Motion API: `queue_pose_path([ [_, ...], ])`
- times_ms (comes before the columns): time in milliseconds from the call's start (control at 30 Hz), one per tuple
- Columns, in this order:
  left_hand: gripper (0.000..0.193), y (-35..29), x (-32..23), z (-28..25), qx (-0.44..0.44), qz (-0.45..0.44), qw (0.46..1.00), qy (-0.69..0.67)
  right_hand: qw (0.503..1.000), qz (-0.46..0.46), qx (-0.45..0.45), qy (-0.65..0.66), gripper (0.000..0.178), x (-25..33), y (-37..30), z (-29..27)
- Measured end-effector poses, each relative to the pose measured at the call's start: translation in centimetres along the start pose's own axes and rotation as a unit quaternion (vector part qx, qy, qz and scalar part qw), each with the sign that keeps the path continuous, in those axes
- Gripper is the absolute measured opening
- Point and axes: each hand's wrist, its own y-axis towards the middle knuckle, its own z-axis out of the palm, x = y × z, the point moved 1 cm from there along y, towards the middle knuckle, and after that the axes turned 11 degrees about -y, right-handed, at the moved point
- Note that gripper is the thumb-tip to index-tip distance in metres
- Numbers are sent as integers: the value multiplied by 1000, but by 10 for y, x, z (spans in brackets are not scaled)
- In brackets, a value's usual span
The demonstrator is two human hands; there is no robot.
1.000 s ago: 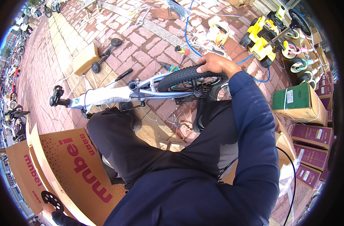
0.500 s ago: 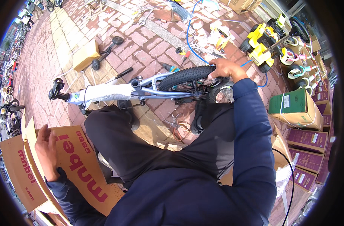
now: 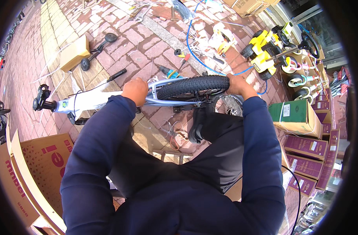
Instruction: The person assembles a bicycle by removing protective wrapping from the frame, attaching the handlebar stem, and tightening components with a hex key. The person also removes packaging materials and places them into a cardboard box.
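A light blue bicycle frame [image 3: 157, 101] lies across in front of my knees, its front tube wrapped in white padding [image 3: 91, 100]. My left hand [image 3: 136, 91] is closed round the frame near the seat-tube area; its fingers are mostly hidden behind the knuckles. The rear wheel's knobbly black tyre [image 3: 190, 87] sits at the frame's right end. There my right hand [image 3: 237, 86] grips the tyre's outer edge, fingertips partly out of sight. Below the tyre, the black chain parts show beside the frame.
Opened cardboard cartons [image 3: 46, 160] stand at my left. A teal power drill [image 3: 170, 73] and a blue hose [image 3: 192, 51] lie beyond the wheel. Yellow ride-on toys [image 3: 263, 58], a green-topped box [image 3: 292, 113] and purple cartons [image 3: 306, 147] stand at right. A small brown box [image 3: 75, 54] is farther left.
My left hand has come from above the cartons at left onto the bicycle frame. My right hand stays at the tyre. The view has shifted, and the bicycle now appears farther left.
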Motion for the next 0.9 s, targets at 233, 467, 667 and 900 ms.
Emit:
queue_pose_path([
  [233, 21, 6, 14, -24, 77, 69, 994, 20, 998, 15, -8, -68, 52, 26, -10, -35],
  [467, 17, -14, 27, -57, 20, 42, 999, 20, 828, -194, -301, 432, 34, 125, -48, -108],
  [667, 17, -22, 30, -64, -9, 15, 1000, 20, 790, -60, -457, 404, 19, 111, -45, -122],
  [900, 16, -11, 38, -66, -24, 3, 999, 26, 767, -33, -495, 407, 15, 81, -31, -106],
])
